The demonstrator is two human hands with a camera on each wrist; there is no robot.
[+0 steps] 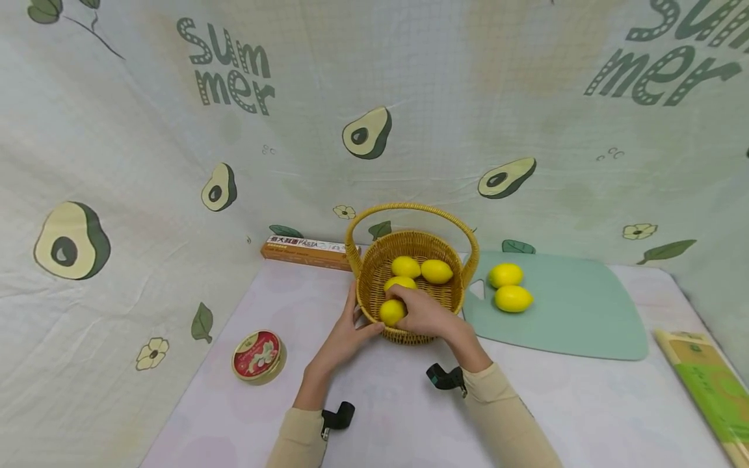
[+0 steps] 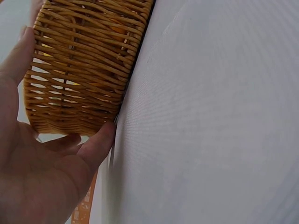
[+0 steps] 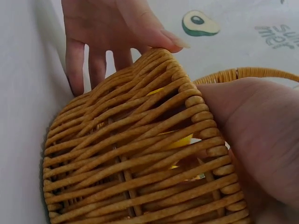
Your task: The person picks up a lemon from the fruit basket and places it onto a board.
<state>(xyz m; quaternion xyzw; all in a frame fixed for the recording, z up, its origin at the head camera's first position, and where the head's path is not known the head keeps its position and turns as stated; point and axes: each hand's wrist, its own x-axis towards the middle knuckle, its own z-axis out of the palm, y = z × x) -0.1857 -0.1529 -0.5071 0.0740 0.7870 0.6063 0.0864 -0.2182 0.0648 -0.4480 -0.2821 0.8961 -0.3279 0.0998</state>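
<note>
A woven wicker basket [image 1: 409, 337] with a tall arched handle holds several yellow lemons. Reaching inside over the near rim, my right hand [image 1: 426, 313] grips a lemon [image 1: 393, 312] at the basket's near left; in the right wrist view the basket wall [image 3: 135, 154] hides most of its fingers. My left hand [image 1: 344, 337] steadies the basket from the left, thumb along the rim and straight fingers [image 3: 97, 65] spread against the outer wall. Other lemons [image 1: 436, 272] lie deeper in the basket. Two more lemons [image 1: 513, 299] rest on a pale green cutting board [image 1: 579, 312] to the right.
A round tin with a red lid [image 1: 256, 354] stands at the left of the table. Behind the basket's left side lies a long pasta box [image 1: 307, 253]. A green and yellow packet [image 1: 705, 383] lies at the right edge. A printed cloth [image 1: 433, 78] hangs behind.
</note>
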